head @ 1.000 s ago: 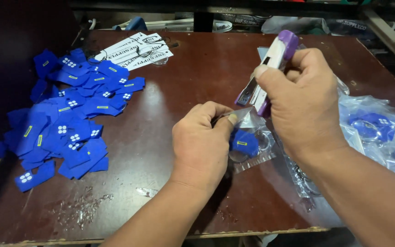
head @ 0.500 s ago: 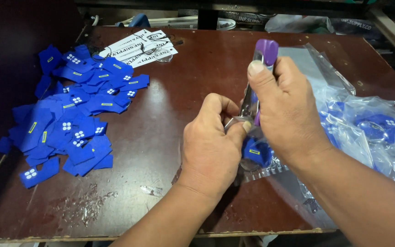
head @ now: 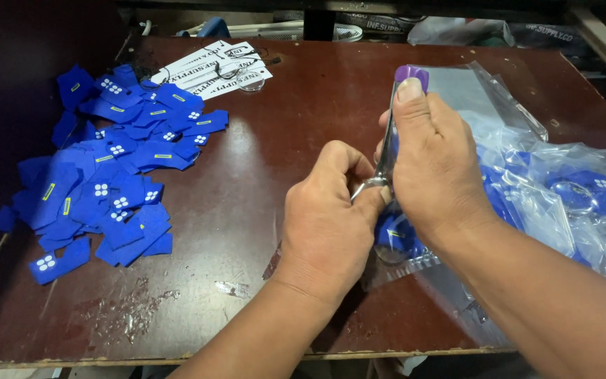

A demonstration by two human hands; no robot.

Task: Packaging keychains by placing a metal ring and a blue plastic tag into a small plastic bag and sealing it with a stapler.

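Both hands meet near the front edge of the table (head: 303, 91), a bit right of centre. The right hand (head: 436, 168) has its grip wrapped tight around a purple stapler (head: 407, 77), held upright with the thumb on top. The left hand (head: 327, 217) is pinched closed on the top of a small clear bag (head: 401, 242) with a blue piece inside, right where the stapler's metal nose sits. To do this bit well, I'd keep the bag's folded edge flat and square in the nose, fingertips clear, then squeeze in one firm go. A pile of blue tags (head: 106, 175) sits by the left edge, white printed cards (head: 212, 67) at the back, filled clear bags (head: 569, 196) along the right.
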